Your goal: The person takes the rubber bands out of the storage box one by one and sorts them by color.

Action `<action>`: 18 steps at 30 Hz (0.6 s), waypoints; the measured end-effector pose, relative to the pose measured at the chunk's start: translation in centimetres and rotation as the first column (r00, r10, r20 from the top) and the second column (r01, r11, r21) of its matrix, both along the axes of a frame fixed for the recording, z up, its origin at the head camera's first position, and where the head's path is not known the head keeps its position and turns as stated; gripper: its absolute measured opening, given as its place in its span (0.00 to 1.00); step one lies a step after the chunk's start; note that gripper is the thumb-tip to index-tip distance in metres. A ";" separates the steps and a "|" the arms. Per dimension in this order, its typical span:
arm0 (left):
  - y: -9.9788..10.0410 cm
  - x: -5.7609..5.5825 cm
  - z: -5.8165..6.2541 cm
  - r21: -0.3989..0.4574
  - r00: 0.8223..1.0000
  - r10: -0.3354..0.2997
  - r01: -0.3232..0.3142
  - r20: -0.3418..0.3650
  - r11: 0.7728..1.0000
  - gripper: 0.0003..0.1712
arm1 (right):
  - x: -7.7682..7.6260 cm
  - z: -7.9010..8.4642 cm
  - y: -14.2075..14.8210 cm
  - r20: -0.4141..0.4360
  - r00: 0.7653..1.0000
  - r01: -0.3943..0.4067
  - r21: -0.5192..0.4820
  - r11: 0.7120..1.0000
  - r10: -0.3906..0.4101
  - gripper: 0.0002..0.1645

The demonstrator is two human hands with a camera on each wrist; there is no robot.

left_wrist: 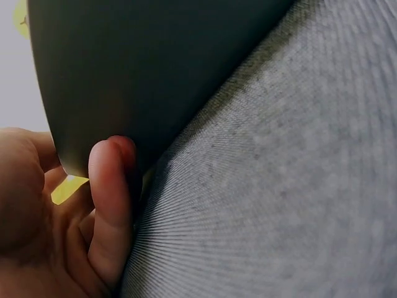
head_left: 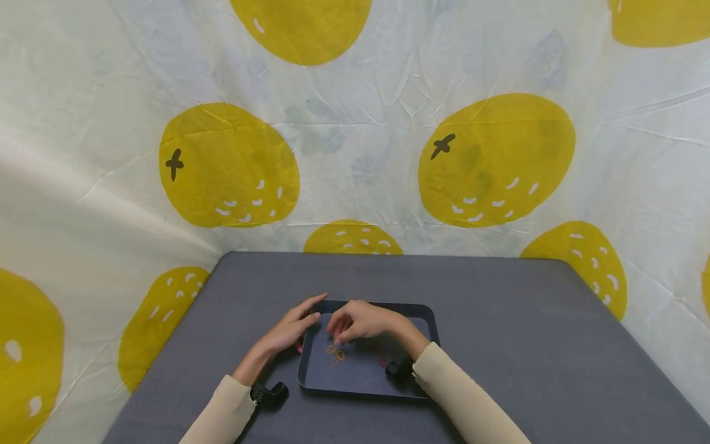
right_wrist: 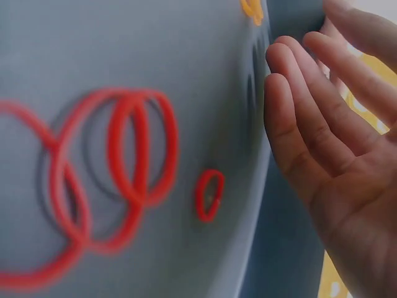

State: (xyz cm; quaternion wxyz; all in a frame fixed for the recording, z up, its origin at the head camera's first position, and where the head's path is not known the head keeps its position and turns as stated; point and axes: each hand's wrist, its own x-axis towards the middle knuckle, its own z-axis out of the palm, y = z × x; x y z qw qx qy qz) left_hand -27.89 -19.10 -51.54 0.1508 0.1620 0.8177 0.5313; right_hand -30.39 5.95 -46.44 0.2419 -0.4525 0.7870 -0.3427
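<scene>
A shallow dark tray (head_left: 366, 393) lies on the grey table. My left hand (head_left: 285, 331) holds its left side near the far corner. In the left wrist view, fingers (left_wrist: 110, 186) bend against the tray's dark outer wall (left_wrist: 155, 68). Over the tray's far left part hovers my right hand (head_left: 363, 320), fingers loosely bent downward and nothing visible between them. Several orange rubber bands (head_left: 339, 356) lie just below its fingertips. Red rubber bands (right_wrist: 127, 149) sit on the tray floor under the right wrist, and a small red loop (right_wrist: 209, 195) lies near them.
The grey tabletop (head_left: 527, 345) extends around the tray on all sides. Behind it and at both sides hangs a white curtain (head_left: 355, 154) printed with large yellow fruit. Each wrist wears a small black camera (head_left: 270, 395).
</scene>
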 end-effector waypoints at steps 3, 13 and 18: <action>-0.1 0.1 0.0 -0.005 1.000 0.002 -0.002 0.001 1.000 0.30 | 0.1 -0.2 -0.4 0.000 1.000 0.013 0.011 1.000 -0.013 0.14; -0.4 0.2 0.0 0.004 1.000 -0.011 0.011 -0.007 1.000 0.30 | 0.0 -1.2 -1.6 -0.108 0.994 0.037 0.038 0.999 -0.032 0.07; -0.1 0.2 -0.1 -0.002 1.000 -0.011 0.011 -0.026 1.000 0.30 | 0.2 -1.3 -1.7 -0.109 0.993 0.058 0.049 0.997 -0.053 0.06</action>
